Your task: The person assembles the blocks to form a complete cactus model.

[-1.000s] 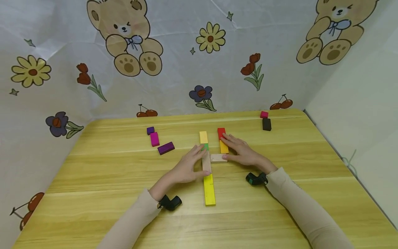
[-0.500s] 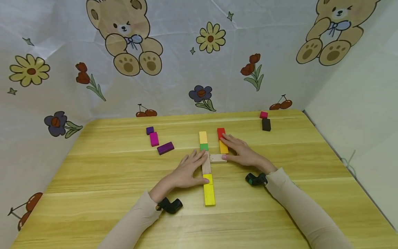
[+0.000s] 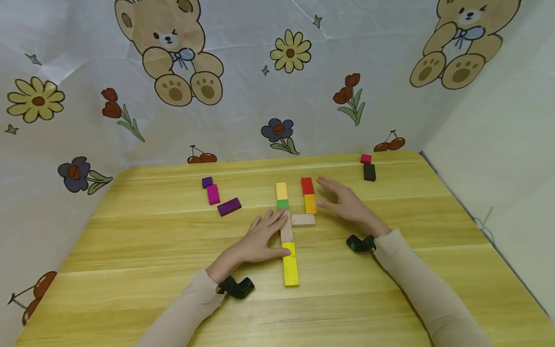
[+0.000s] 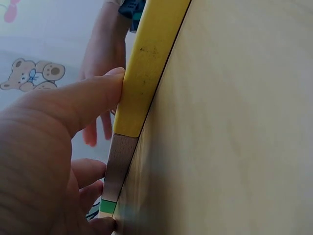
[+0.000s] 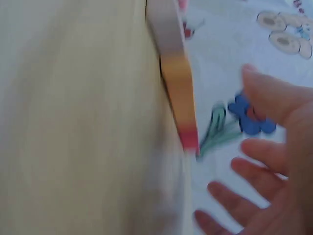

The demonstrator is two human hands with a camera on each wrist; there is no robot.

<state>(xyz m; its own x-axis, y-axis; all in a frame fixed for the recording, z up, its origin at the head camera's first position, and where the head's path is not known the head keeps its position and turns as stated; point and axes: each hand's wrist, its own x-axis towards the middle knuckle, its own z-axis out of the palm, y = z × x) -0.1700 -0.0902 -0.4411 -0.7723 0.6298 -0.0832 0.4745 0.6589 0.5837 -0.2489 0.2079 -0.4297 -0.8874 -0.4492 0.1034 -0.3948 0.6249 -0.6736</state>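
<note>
My left hand (image 3: 256, 241) rests with spread fingers on a column of wooden blocks. Its thumb touches the long yellow block (image 3: 291, 272); its fingertips lie on the plain wood block (image 3: 286, 232). Beyond these in the column come a green block (image 3: 283, 204) and a pale yellow block (image 3: 281, 191). A second plain block (image 3: 303, 220) juts out to the right. Off its far end stand an orange block (image 3: 310, 204) and a red block (image 3: 307, 186). My right hand (image 3: 347, 202) is beside those two, fingers loosely extended, holding nothing; the right wrist view shows it apart from them.
Left of the column lie a dark purple block (image 3: 229, 206), a magenta block (image 3: 213, 194) and a small violet block (image 3: 207, 182). At the back right are a black block (image 3: 369, 172) and a small pink block (image 3: 366, 158). A patterned sheet (image 3: 243, 86) hangs behind the table.
My right hand has come off the red, orange and plain blocks and moved to the right. My left hand has slid slightly nearer, its thumb now on the yellow block.
</note>
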